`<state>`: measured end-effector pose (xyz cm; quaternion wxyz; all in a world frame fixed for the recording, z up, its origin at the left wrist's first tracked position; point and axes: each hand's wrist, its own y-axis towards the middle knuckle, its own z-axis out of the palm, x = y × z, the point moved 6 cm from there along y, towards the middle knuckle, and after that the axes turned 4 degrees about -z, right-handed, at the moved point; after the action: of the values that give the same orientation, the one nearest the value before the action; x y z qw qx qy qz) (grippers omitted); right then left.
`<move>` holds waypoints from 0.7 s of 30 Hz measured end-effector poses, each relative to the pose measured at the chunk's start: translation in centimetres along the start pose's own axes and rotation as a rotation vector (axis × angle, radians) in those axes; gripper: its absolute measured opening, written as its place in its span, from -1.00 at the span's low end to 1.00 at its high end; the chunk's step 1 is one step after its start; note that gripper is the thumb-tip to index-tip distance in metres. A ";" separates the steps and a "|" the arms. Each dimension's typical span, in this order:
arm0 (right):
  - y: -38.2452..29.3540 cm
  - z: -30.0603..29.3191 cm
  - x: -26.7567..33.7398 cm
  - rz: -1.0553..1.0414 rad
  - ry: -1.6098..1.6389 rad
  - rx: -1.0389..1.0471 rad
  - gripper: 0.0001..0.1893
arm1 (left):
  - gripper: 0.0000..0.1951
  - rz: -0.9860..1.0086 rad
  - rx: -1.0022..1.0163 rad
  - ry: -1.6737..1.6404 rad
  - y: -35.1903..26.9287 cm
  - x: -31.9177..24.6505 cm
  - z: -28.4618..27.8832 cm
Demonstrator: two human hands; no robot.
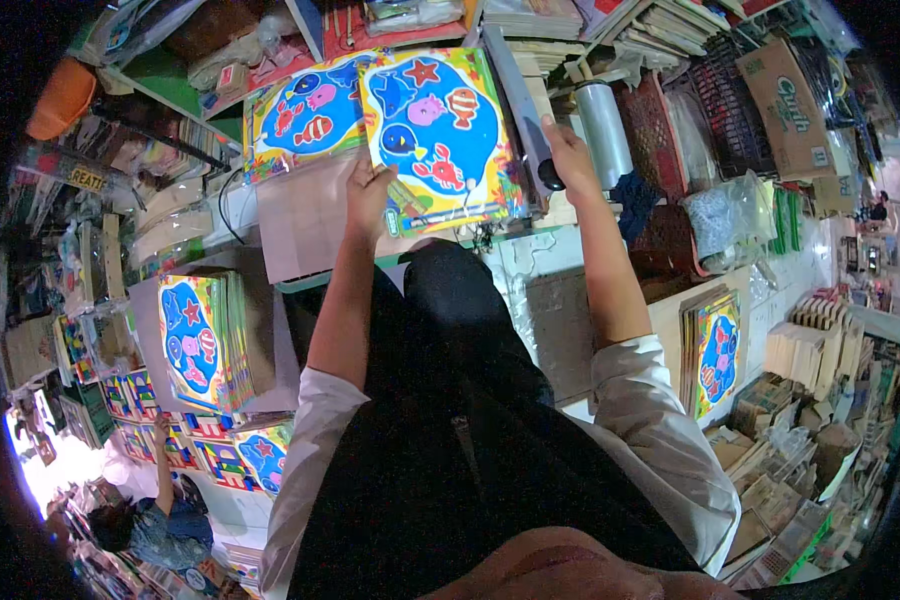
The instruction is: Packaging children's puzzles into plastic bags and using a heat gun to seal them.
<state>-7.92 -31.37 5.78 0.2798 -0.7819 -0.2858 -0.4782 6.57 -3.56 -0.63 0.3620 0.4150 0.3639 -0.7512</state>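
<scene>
In the head view my left hand grips the lower left edge of a fish-picture puzzle board wrapped in clear plastic. This board overlaps a second fish-picture board to its left. My right hand is closed on a long grey metal bar, beside the black knob at its near end. The bar lies along the board's right side. A roll of clear plastic film is just right of my right hand. My fingertips are partly hidden.
A stack of similar boards stands at left, another at right. A red plastic crate and a cardboard box are at upper right. Another person reaches toward block-picture boards at lower left. Shelves line the far side.
</scene>
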 end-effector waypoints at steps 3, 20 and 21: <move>0.8 -0.4 0.9 -0.173 -0.086 -0.056 -0.46 | -0.58 0.026 -0.007 0.053 2.0 -1.3 0.4; -1.0 1.0 -0.7 -0.540 -0.461 -0.274 -0.74 | -0.62 -0.001 -0.081 0.066 6.5 -0.4 0.9; -0.9 1.0 -0.9 -0.497 -0.453 -0.267 -0.74 | -0.60 0.006 -0.082 0.064 6.5 -0.5 1.0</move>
<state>-8.31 -30.22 4.76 -0.0202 -0.8042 -0.4570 -0.3795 11.91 -7.39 -1.41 0.3690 0.4247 0.4047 -0.7209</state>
